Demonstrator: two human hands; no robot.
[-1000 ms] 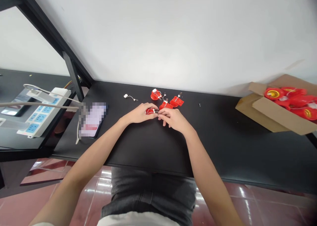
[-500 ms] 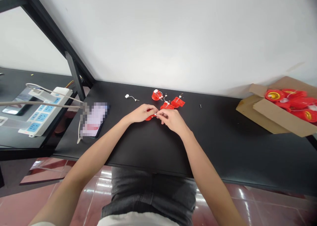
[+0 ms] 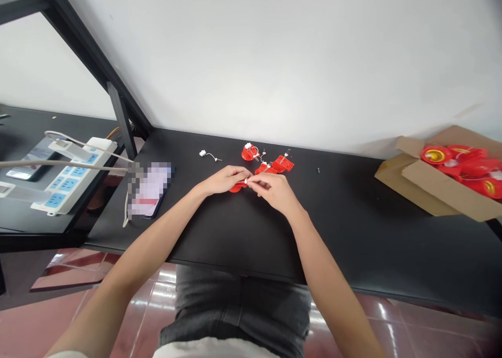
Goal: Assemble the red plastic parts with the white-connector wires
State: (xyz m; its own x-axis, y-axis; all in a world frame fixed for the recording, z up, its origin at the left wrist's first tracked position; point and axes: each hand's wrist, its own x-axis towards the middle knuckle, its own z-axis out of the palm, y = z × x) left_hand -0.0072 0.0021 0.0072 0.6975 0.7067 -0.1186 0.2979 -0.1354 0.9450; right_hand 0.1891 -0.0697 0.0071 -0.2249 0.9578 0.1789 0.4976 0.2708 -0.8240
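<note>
Hands work close together at the middle of a black table (image 3: pixel 231 232), wrists turned inward so that the fingertips meet over one small spot. The left hand (image 3: pixel 223 180) is curled nearly shut around a red plastic piece (image 3: pixel 236 189), which shows only as a sliver beneath it. That hold seems to steady the piece, though whether it also rests on the table cannot be told. The right hand (image 3: pixel 272 190) is nearly closed too, with thumb and forefinger pinched at a tiny white bit (image 3: pixel 246 181) on the edge of the red piece, a fine grip that suits something so small. Just beyond the hands lie three more red pieces (image 3: pixel 248 152) with thin wires and white bits, grouped within easy reach. A white plug on a thin wire (image 3: pixel 207 154) sits apart to the left, and a small black screw (image 3: pixel 318 170) lies to the right. Farther right, an open cardboard box (image 3: pixel 415 182) holds a heap of red parts (image 3: pixel 435 155), set clear of the hands. A blurred phone (image 3: pixel 151 189) lies near the table's left end, beside a white power strip (image 3: pixel 65 188).
</note>
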